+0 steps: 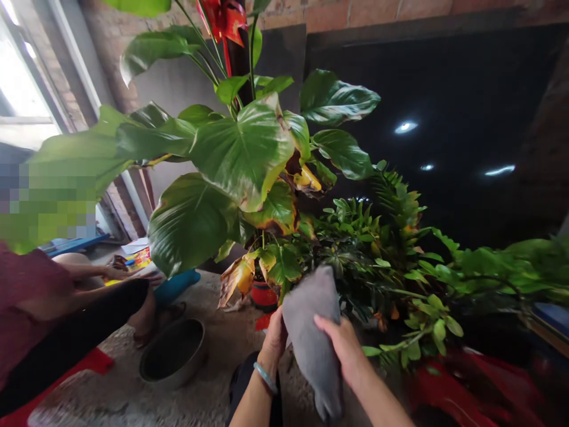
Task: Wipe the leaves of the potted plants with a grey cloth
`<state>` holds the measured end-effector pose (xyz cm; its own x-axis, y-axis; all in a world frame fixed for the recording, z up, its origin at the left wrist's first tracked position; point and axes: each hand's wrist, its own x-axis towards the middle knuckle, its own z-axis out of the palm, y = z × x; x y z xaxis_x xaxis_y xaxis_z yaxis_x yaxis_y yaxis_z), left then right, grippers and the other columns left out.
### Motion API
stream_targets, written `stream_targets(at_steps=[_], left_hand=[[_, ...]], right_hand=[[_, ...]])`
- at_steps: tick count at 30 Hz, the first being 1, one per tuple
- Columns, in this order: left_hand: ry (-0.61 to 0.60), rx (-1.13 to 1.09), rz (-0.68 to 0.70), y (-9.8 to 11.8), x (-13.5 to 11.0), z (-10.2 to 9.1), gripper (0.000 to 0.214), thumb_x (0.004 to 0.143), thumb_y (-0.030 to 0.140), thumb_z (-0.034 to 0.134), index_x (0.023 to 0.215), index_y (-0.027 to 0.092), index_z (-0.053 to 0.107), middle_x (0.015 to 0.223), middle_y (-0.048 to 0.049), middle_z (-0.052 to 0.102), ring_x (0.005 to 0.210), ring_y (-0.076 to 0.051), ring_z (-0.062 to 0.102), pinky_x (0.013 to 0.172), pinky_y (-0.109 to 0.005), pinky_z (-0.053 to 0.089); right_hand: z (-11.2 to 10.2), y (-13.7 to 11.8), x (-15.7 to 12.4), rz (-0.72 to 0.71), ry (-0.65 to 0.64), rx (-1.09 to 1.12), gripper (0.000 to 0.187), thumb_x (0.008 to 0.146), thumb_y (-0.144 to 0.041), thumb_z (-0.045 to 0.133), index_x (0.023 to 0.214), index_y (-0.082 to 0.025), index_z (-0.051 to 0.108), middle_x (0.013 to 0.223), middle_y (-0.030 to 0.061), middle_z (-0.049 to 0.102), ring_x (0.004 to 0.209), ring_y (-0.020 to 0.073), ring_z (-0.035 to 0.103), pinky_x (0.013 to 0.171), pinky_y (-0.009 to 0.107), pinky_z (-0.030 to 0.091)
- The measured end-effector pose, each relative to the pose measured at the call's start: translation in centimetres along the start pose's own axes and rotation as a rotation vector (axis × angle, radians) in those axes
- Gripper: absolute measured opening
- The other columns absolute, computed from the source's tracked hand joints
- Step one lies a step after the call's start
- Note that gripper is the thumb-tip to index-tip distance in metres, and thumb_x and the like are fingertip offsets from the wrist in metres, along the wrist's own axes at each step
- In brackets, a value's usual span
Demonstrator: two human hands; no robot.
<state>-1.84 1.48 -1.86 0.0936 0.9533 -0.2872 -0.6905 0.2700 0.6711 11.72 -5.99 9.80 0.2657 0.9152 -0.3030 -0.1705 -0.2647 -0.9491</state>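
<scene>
The grey fabric piece hangs between both hands, in front of the leafy plant; the right hand clamps its right edge, while the left hand meets its left edge, fingers hidden, grip impossible to tell

At six o'clock, the far end of the soft grey fabric piece is blurred. It hides most fingers of the left hand and right hand. Toward seven, drooping leaves partly cover the round red-and-black pot. At nine, pixelation masks part of the seated person in a maroon top, cut off by the view's edge. At eleven, the glossy red ribbon is cropped above. At four, I cannot identify the shadowed red object.
</scene>
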Motion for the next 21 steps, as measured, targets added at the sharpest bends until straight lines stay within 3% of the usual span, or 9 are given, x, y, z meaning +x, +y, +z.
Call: stream_targets(at_steps=[3, 5, 9, 11, 14, 18, 21], left_hand=[[0.072, -0.019, -0.035, 0.4, 0.1, -0.4, 0.028, 0.077, 0.039, 0.067, 0.084, 0.014, 0.076, 0.077, -0.0073, 0.074, 0.067, -0.02, 0.064, 0.068, -0.032, 0.047], [0.048, -0.024, -0.034, 0.4, 0.3, -0.6, 0.031, 0.078, 0.041, 0.066, 0.086, 0.013, 0.075, 0.077, -0.0079, 0.074, 0.068, -0.021, 0.064, 0.069, -0.032, 0.047], [-0.063, 0.029, -0.019, -0.3, 0.5, -0.5, 0.041, 0.077, 0.051, 0.066, 0.089, 0.012, 0.074, 0.08, -0.0103, 0.074, 0.082, -0.027, 0.067, 0.075, -0.035, 0.049], [-0.083, 0.051, -0.026, -0.6, 0.6, -0.5, 0.046, 0.076, 0.056, 0.064, 0.09, 0.013, 0.074, 0.081, -0.0106, 0.075, 0.082, -0.027, 0.067, 0.074, -0.035, 0.049], [-0.086, 0.03, -0.017, -0.4, 0.6, -0.7, 0.048, 0.08, 0.058, 0.058, 0.097, 0.016, 0.074, 0.086, -0.0095, 0.076, 0.086, -0.028, 0.067, 0.077, -0.036, 0.05], [-0.034, 0.028, -0.06, 0.4, 0.5, -0.8, 0.054, 0.086, 0.06, 0.049, 0.098, 0.014, 0.074, 0.093, -0.0111, 0.076, 0.076, -0.024, 0.066, 0.074, -0.035, 0.05], [0.024, -0.005, -0.087, 0.5, 0.4, -0.4, 0.051, 0.088, 0.056, 0.049, 0.099, 0.013, 0.074, 0.088, -0.0112, 0.076, 0.073, -0.023, 0.066, 0.075, -0.036, 0.05]], right_hand=[[-2.4, 2.3, -2.7, 0.072, 0.041, -0.078, 0.028, 0.045, -0.039, 0.076, 0.064, -0.019, 0.072, 0.065, 0.0065, 0.075, 0.071, 0.0304, 0.07, 0.063, 0.037, 0.054], [-3.3, 1.0, -3.6, 0.048, 0.022, -0.034, 0.033, 0.044, -0.04, 0.078, 0.068, -0.019, 0.073, 0.067, 0.0062, 0.075, 0.07, 0.0305, 0.07, 0.062, 0.036, 0.054], [-1.7, -4.0, -1.6, -0.196, -0.012, 0.124, 0.038, 0.043, -0.041, 0.081, 0.072, -0.017, 0.074, 0.072, 0.0067, 0.077, 0.075, 0.0302, 0.07, 0.066, 0.035, 0.053], [-0.2, -4.9, 0.1, -0.242, -0.006, 0.169, 0.036, 0.043, -0.039, 0.08, 0.07, -0.017, 0.074, 0.071, 0.0068, 0.076, 0.074, 0.0298, 0.069, 0.067, 0.035, 0.052], [0.8, -2.5, 0.9, -0.103, -0.026, 0.113, 0.029, 0.043, -0.037, 0.076, 0.064, -0.017, 0.072, 0.068, 0.0076, 0.076, 0.072, 0.0305, 0.069, 0.066, 0.037, 0.052], [-1.1, 2.7, -2.3, 0.058, 0.027, -0.034, 0.023, 0.048, -0.035, 0.074, 0.065, -0.021, 0.071, 0.071, 0.0051, 0.076, 0.077, 0.0296, 0.07, 0.067, 0.035, 0.053], [-2.6, 2.3, -4.6, 0.067, 0.011, -0.04, 0.027, 0.051, -0.037, 0.075, 0.072, -0.02, 0.072, 0.067, 0.0038, 0.075, 0.071, 0.0286, 0.069, 0.063, 0.035, 0.052]])
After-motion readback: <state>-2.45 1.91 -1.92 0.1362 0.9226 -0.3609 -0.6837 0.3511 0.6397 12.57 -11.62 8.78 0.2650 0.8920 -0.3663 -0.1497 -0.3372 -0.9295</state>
